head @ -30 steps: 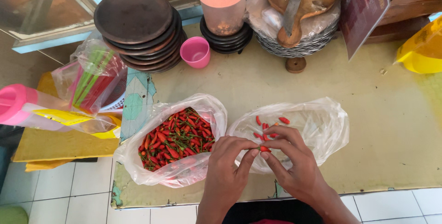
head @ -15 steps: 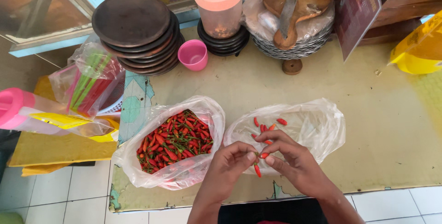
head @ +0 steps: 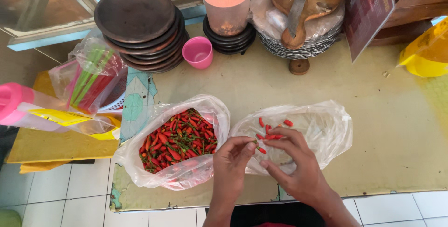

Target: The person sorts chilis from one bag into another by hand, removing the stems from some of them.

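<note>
Fingers of the left hand (head: 232, 161) and right hand (head: 291, 161) meet near the table's (head: 401, 133) front edge, pinching 1 red chili (head: 272, 137) between them over the mouth of a nearly empty clear bag (head: 322, 131); the left thumb and forefinger are pressed at its stem end. Just left lies a fuller bag (head: 179, 173) of chilies. Toward the back edge stand a pink cup (head: 198, 52), stacked dark plates (head: 140, 31) and a blender jar (head: 227, 3).

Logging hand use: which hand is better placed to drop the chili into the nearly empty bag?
Right hand: probably, since it pinches the chili directly over that bag; the left hand sits between the bags.
</note>
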